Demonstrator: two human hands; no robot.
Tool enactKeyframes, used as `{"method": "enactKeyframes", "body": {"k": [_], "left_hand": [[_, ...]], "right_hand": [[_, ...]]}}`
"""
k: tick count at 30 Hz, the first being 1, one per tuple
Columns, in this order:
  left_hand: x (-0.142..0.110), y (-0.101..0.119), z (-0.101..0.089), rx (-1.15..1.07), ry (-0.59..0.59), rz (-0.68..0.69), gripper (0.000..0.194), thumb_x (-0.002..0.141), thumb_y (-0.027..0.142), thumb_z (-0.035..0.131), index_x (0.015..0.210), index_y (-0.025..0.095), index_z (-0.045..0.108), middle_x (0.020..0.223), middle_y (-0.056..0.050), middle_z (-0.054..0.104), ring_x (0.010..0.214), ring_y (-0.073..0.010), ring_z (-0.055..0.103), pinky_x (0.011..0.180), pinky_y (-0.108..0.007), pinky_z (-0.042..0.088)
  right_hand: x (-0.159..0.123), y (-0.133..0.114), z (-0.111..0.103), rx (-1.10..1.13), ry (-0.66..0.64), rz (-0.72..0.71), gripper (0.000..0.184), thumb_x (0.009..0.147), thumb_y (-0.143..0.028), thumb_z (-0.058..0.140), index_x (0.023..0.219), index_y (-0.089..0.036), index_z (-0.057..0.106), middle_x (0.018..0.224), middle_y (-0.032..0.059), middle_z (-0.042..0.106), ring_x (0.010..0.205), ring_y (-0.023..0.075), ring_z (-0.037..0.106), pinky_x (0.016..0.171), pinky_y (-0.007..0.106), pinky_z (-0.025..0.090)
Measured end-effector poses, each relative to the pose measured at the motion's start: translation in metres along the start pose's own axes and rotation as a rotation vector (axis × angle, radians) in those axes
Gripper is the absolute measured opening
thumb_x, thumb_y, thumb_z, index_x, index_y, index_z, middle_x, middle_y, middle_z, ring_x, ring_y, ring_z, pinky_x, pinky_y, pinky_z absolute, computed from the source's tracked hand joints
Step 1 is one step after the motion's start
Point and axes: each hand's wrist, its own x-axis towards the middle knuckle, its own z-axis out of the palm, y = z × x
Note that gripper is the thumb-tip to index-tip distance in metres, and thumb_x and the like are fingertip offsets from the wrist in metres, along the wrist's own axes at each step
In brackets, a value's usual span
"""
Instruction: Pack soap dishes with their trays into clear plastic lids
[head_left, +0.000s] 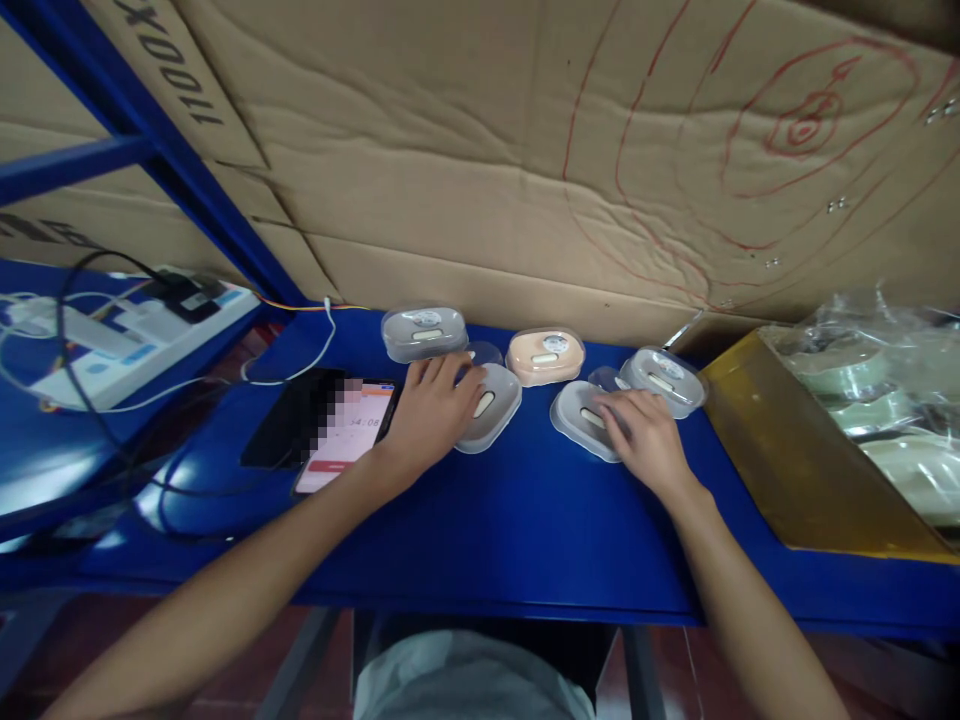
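Note:
Fingers curled over its left side, my left hand (439,400) grips a grey oval plastic box (499,415) with a pale oblong piece on top. My right hand (641,425) has its fingers and thumb on the right side of a similar grey oval box (577,415). Behind my left hand sits another grey oval box (420,347) under a clear lid. A peach oval box (546,370) lies between the hands, farther back. One more grey box (679,385) stands just beyond my right hand. My fingers hide parts of the held boxes.
A phone (352,435) lies on a black object left of my left forearm. At far left are a power strip (150,340) and cables. A box (795,470) of plastic-wrapped pale green pieces stands at right. Cardboard (450,180) walls the back of the blue table (510,540).

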Motion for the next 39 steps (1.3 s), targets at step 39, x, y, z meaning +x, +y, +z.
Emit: {"method": "enactKeyframes", "body": {"k": [39], "left_hand": [[-0.025, 0.017, 0.009, -0.053, -0.017, 0.205, 0.058, 0.096, 0.001, 0.051, 0.148, 0.022, 0.064, 0.152, -0.02, 0.062, 0.134, -0.0369, 0.063, 0.111, -0.058, 0.05]], "right_hand": [[0.117, 0.017, 0.014, 0.175, -0.366, -0.008, 0.058, 0.099, -0.026, 0.067, 0.156, -0.026, 0.056, 0.169, 0.0142, 0.05, 0.161, 0.0369, 0.04, 0.123, 0.067, 0.036]]}}
